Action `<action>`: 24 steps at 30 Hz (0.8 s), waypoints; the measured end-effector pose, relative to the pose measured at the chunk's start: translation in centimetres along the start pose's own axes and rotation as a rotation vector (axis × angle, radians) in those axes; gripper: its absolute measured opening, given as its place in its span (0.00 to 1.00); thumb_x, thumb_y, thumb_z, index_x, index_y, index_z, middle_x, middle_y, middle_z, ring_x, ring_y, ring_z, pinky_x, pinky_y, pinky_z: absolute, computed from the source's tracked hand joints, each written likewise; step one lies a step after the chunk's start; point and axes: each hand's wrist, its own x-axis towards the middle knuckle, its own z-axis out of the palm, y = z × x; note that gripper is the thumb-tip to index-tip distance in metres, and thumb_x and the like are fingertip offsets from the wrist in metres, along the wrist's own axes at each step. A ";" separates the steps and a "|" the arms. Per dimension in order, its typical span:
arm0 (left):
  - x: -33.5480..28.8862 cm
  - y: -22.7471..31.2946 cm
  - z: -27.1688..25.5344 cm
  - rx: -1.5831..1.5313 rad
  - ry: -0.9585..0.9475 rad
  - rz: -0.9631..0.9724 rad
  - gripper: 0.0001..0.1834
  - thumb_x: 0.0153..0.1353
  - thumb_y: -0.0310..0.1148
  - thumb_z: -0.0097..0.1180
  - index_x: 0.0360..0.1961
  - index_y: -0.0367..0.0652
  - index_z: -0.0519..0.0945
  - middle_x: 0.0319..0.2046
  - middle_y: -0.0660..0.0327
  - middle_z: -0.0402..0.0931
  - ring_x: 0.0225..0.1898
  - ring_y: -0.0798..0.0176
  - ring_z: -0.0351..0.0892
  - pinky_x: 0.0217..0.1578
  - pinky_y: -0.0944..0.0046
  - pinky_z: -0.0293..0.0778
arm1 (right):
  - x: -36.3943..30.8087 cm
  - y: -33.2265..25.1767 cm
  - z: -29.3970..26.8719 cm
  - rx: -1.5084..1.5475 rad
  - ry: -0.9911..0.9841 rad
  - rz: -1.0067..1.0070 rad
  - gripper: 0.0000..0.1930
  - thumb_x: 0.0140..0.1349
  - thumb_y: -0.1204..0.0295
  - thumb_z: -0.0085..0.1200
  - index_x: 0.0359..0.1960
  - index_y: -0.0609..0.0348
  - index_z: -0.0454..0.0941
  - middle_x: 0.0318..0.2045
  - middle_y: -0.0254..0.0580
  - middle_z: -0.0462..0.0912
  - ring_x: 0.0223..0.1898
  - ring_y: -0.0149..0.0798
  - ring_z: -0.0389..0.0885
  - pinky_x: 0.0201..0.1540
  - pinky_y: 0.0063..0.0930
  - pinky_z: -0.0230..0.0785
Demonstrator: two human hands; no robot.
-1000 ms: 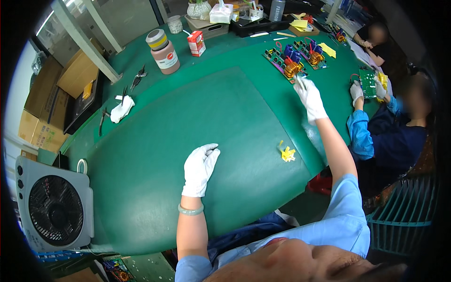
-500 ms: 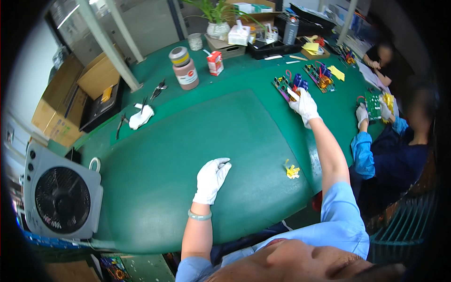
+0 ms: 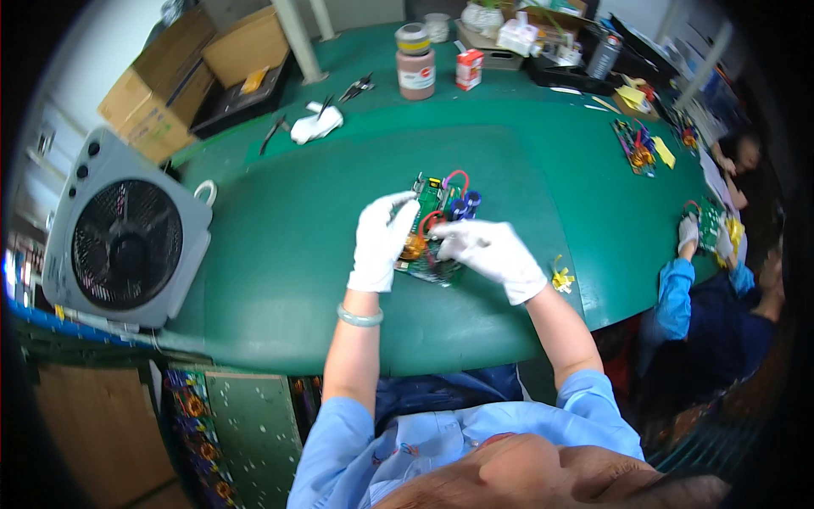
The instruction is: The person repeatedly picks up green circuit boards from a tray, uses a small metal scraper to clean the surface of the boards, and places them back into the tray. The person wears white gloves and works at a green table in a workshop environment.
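A green circuit board (image 3: 431, 197) is between my two white-gloved hands, above the middle of the mat. It carries a copper-coloured coil, dark blue cylindrical capacitors and red wires. My left hand (image 3: 381, 244) is closed at the board's left edge, its fingertips by the upper left side. From the right, my right hand (image 3: 496, 256) reaches over the board, its fingers bent together near the coil and a red wire. Those fingertips are slightly blurred and partly cover the parts under them. The board's near right corner is also smeared by motion.
A grey box fan (image 3: 127, 237) stands at left. Pliers (image 3: 356, 87), a white cloth (image 3: 317, 125) and a pinkish bottle (image 3: 415, 72) lie farther back. Yellow scraps (image 3: 561, 278) are right of my hand. Another board (image 3: 636, 148) lies far right, near a co-worker holding a green board (image 3: 705, 227).
My right hand has brought one circuit board from the far right to the middle of the mat. My left hand, bare of objects before, is now at its edge. The view has shifted.
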 end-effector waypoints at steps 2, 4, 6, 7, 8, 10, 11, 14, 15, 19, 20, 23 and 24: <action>0.1 0.2 -2.3 0.239 0.065 0.175 0.14 0.62 0.39 0.61 0.39 0.37 0.84 0.33 0.53 0.83 0.34 0.56 0.81 0.39 0.60 0.75 | 0.9 1.4 -0.7 -0.030 0.323 -0.013 0.13 0.62 0.73 0.57 0.48 0.58 0.83 0.41 0.41 0.87 0.40 0.29 0.83 0.47 0.24 0.74; -0.1 0.1 -3.9 0.439 0.136 0.294 0.16 0.63 0.41 0.61 0.34 0.35 0.83 0.29 0.54 0.82 0.32 0.54 0.80 0.37 0.59 0.74 | 1.7 4.9 -0.9 0.112 0.461 0.099 0.15 0.68 0.75 0.53 0.55 0.59 0.78 0.46 0.43 0.85 0.41 0.30 0.82 0.48 0.22 0.73; -0.4 -0.4 -5.0 0.649 0.199 0.313 0.19 0.62 0.44 0.61 0.27 0.36 0.82 0.25 0.51 0.79 0.29 0.47 0.78 0.33 0.54 0.73 | 2.6 7.2 -0.2 -0.030 0.444 0.005 0.17 0.70 0.75 0.51 0.59 0.59 0.75 0.50 0.43 0.83 0.42 0.30 0.82 0.48 0.21 0.72; -0.7 -0.3 -5.2 0.682 0.189 0.234 0.21 0.62 0.45 0.60 0.24 0.37 0.80 0.23 0.51 0.78 0.28 0.46 0.77 0.32 0.53 0.72 | 2.6 8.0 0.8 -0.116 0.432 -0.088 0.18 0.70 0.75 0.51 0.60 0.59 0.74 0.51 0.42 0.82 0.43 0.29 0.81 0.49 0.20 0.71; -0.7 0.1 -5.0 0.714 0.176 0.157 0.22 0.63 0.47 0.59 0.21 0.38 0.78 0.21 0.50 0.76 0.28 0.45 0.76 0.31 0.52 0.71 | 2.5 8.6 1.6 -0.201 0.421 -0.182 0.19 0.70 0.75 0.50 0.62 0.59 0.72 0.53 0.42 0.80 0.43 0.28 0.81 0.49 0.20 0.71; -0.9 0.1 -4.9 0.734 0.178 0.100 0.27 0.65 0.49 0.56 0.16 0.39 0.74 0.18 0.48 0.70 0.26 0.43 0.73 0.29 0.50 0.69 | 2.6 7.6 2.4 -0.008 0.297 -0.016 0.21 0.72 0.71 0.47 0.65 0.60 0.69 0.56 0.42 0.78 0.28 0.21 0.68 0.32 0.15 0.62; -0.8 -0.3 -5.1 0.731 0.136 0.105 0.25 0.65 0.48 0.56 0.17 0.39 0.77 0.18 0.49 0.72 0.26 0.46 0.73 0.30 0.52 0.69 | 2.8 6.8 2.3 0.082 0.241 0.070 0.22 0.73 0.69 0.46 0.66 0.60 0.67 0.57 0.42 0.77 0.21 0.17 0.61 0.23 0.13 0.57; -1.0 -1.1 -5.3 0.504 0.085 0.053 0.21 0.66 0.44 0.55 0.23 0.40 0.83 0.21 0.56 0.78 0.28 0.56 0.74 0.34 0.60 0.69 | 2.9 4.9 1.0 0.211 0.186 0.332 0.23 0.68 0.72 0.54 0.64 0.56 0.70 0.52 0.35 0.79 0.27 0.16 0.66 0.31 0.13 0.64; -0.9 -1.0 -5.1 0.462 0.063 0.082 0.20 0.66 0.44 0.55 0.24 0.39 0.83 0.21 0.56 0.79 0.28 0.57 0.74 0.34 0.60 0.70 | 2.7 4.8 0.6 0.190 0.164 0.378 0.24 0.67 0.71 0.56 0.64 0.56 0.71 0.51 0.34 0.79 0.27 0.16 0.66 0.33 0.13 0.65; -0.7 -1.3 -4.0 0.362 -0.090 0.198 0.14 0.63 0.40 0.58 0.29 0.39 0.85 0.25 0.56 0.82 0.31 0.57 0.77 0.38 0.61 0.72 | 1.8 6.2 0.2 0.257 0.011 0.351 0.16 0.63 0.70 0.62 0.50 0.64 0.79 0.38 0.29 0.80 0.30 0.18 0.70 0.35 0.15 0.65; -0.5 -1.6 -3.8 0.388 -0.132 0.289 0.13 0.62 0.39 0.59 0.30 0.39 0.85 0.25 0.56 0.82 0.33 0.56 0.78 0.39 0.61 0.72 | 1.5 6.0 -0.2 0.152 -0.020 0.370 0.11 0.63 0.70 0.63 0.42 0.64 0.80 0.33 0.28 0.79 0.32 0.19 0.71 0.35 0.15 0.65; 0.0 -1.1 -3.7 0.413 -0.282 0.450 0.12 0.59 0.38 0.60 0.38 0.43 0.86 0.30 0.55 0.83 0.39 0.55 0.81 0.48 0.56 0.73 | 1.2 5.5 -0.9 0.165 -0.084 0.479 0.10 0.62 0.69 0.64 0.38 0.64 0.82 0.28 0.26 0.78 0.29 0.18 0.69 0.32 0.16 0.65; 0.0 -0.4 -3.7 0.479 -0.278 0.491 0.12 0.60 0.39 0.60 0.39 0.44 0.86 0.31 0.55 0.83 0.39 0.54 0.81 0.50 0.55 0.73 | 1.3 5.6 -1.2 0.117 -0.095 0.478 0.10 0.62 0.69 0.63 0.38 0.63 0.82 0.28 0.26 0.78 0.28 0.18 0.69 0.31 0.16 0.64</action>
